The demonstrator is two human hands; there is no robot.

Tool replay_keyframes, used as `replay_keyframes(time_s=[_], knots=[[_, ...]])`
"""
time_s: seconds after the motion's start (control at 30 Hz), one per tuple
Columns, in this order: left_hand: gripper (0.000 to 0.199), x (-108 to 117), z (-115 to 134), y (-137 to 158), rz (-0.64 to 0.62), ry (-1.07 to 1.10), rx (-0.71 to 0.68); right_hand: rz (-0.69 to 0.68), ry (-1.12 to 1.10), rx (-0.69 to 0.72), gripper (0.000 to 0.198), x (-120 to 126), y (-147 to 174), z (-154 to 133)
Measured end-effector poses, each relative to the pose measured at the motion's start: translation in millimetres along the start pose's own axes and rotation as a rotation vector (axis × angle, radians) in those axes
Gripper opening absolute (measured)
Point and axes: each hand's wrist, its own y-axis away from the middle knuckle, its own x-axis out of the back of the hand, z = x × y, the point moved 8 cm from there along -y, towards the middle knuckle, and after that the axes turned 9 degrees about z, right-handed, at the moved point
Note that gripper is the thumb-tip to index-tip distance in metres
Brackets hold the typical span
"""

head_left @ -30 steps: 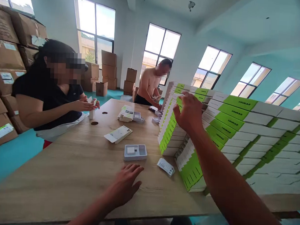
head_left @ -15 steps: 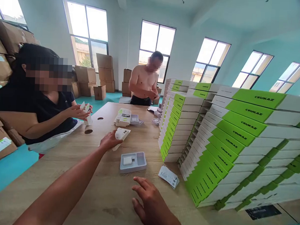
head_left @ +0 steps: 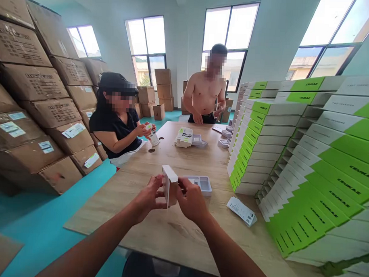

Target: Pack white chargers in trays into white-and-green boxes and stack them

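Observation:
A small white cardboard box is held upright above the table, its brown inner side partly showing. My left hand grips its left side, fingers and thumb closed on it. On the right side, my right hand is closed on the same box. Just behind my right hand lies a white plastic tray with compartments; its left part is hidden by the hand and box. A small stack of printed cards rests on the table to the right of my right hand.
Tall stacks of white and green boxes line the table's right side. Farther back are a pile of flat cartons and another white tray. Two people work at the far side; one holds a small box. Brown cartons fill the left.
My left hand has brought the white carton back from the table toward me, and it now stands opened up. My right hand has closed on it too. The view has turned left.

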Motion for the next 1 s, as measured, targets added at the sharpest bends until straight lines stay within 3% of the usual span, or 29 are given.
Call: replay_keyframes(time_s=[0.1,0.23,0.33,0.4,0.5,0.6,0.7,0.77,0.87,0.93,1.0], knots=[[0.063,22,23,23,0.094,-0.445,-0.359,0.078,-0.115,-0.092,0.034,6,8,6],[0.098,10,43,48,0.096,-0.960,-0.930,-0.001,-0.277,-0.194,0.052,5,27,5],[0.088,-5,41,50,-0.014,-0.960,-1.057,-0.101,-0.342,-0.258,0.051,11,42,2],[0.082,-15,41,50,-0.115,-0.856,-1.049,-0.047,-0.296,-0.212,0.048,28,45,-2],[0.090,-30,38,54,-0.281,-0.722,-0.964,0.060,-0.180,-0.105,0.040,51,48,-5],[0.105,-46,32,62,-0.409,-0.614,-0.878,0.034,-0.123,-0.138,0.054,50,52,4],[0.105,-50,14,60,-0.432,-0.555,-0.775,0.044,0.029,-0.154,0.058,64,56,18],[0.102,-43,-6,50,-0.402,-0.535,-0.655,0.106,0.194,-0.146,0.050,94,61,30],[0.096,-29,-37,35,-0.426,-0.454,-0.427,0.232,0.492,-0.148,0.023,157,73,48],[0.094,-26,-46,31,-0.462,-0.382,-0.324,0.255,0.654,-0.169,0.014,189,82,61],[0.094,-26,-45,29,-0.457,-0.334,-0.291,0.221,0.756,-0.189,0.011,205,87,73]])
